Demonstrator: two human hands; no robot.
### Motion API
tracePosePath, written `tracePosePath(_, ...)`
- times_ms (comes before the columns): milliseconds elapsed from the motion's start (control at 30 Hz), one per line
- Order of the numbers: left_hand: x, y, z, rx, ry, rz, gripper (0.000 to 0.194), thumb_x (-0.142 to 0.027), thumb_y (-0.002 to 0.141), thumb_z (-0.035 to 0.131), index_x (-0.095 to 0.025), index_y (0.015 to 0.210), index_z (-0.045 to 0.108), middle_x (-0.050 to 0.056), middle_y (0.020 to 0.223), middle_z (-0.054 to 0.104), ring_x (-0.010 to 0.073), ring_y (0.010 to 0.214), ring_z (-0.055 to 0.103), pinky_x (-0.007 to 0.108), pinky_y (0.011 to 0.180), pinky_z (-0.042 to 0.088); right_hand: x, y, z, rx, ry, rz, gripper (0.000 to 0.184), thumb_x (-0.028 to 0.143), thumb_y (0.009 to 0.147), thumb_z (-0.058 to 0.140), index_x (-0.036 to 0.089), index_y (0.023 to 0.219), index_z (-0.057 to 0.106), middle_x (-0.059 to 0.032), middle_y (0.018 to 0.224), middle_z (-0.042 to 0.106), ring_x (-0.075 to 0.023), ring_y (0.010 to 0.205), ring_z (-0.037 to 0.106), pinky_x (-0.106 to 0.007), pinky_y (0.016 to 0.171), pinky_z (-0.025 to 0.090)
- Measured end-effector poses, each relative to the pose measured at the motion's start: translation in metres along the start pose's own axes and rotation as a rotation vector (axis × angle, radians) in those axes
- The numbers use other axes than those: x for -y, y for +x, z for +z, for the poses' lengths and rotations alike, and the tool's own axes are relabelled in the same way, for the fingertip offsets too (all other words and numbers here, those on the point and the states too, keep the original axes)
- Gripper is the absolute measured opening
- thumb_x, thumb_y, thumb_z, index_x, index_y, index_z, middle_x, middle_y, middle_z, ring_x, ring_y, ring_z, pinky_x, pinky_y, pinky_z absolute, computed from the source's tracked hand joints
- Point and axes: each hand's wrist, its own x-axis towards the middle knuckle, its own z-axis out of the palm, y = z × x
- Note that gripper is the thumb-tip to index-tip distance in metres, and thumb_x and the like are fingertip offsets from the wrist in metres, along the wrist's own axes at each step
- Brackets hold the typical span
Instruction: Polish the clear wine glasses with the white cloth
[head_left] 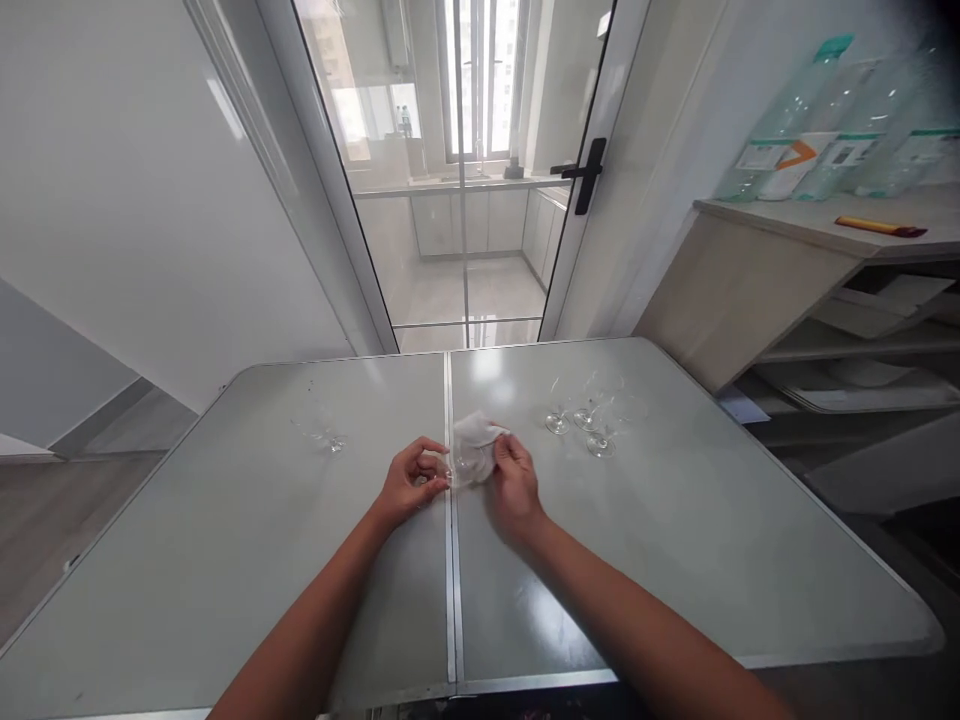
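Over the grey-topped table (262,580), about midway between its left and right edges and nearer the far edge than the near one, a clear stemmed glass (469,465) is held at the metal seam (454,610). The left hand (409,480) has thumb and fingers closed on its stem end; the right hand (516,485) pinches a white cloth (478,428) against its bowl. Three stemmed glasses (585,418) stand toward the surface's far right corner; another clear glass (336,443) sits toward the far left corner, its outline faint.
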Motion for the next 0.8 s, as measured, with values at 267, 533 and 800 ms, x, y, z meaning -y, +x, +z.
tracePosePath(267,-0.002,0.007,0.004,-0.15,-0.112,0.03,0.054,-0.054,0.082,0.075,-0.025,0.085,0.029,-0.006,0.066,0.061,0.0052,0.041,0.04,0.018,0.042,0.031,-0.001,0.0,0.006,0.148,0.039,0.045,0.042,0.062,0.097,0.046,0.024,0.107,0.063,-0.0081,0.109,0.069,-0.0247,0.097,0.064,-0.038,0.08,0.054)
tracePosePath(533,-0.006,0.005,0.007,-0.121,0.388,0.144,0.044,-0.043,0.081,0.076,-0.02,0.066,0.042,-0.005,0.06,0.048,0.0096,0.057,0.043,0.022,0.056,0.037,0.03,0.004,-0.011,0.555,-0.517,-0.454,0.026,0.048,0.096,0.056,0.027,0.095,0.073,-0.0093,0.118,0.07,-0.0305,0.123,0.056,-0.052,0.114,0.031)
tracePosePath(800,0.001,0.001,0.003,0.056,0.34,0.204,0.051,-0.044,0.072,0.084,-0.019,0.057,0.042,-0.004,0.057,0.049,0.0098,0.055,0.044,0.023,0.054,0.035,0.028,0.015,-0.013,0.324,-0.115,0.17,0.037,0.056,0.091,0.06,0.021,0.08,0.067,-0.0033,0.076,0.065,-0.0199,0.071,0.058,-0.032,0.068,0.049)
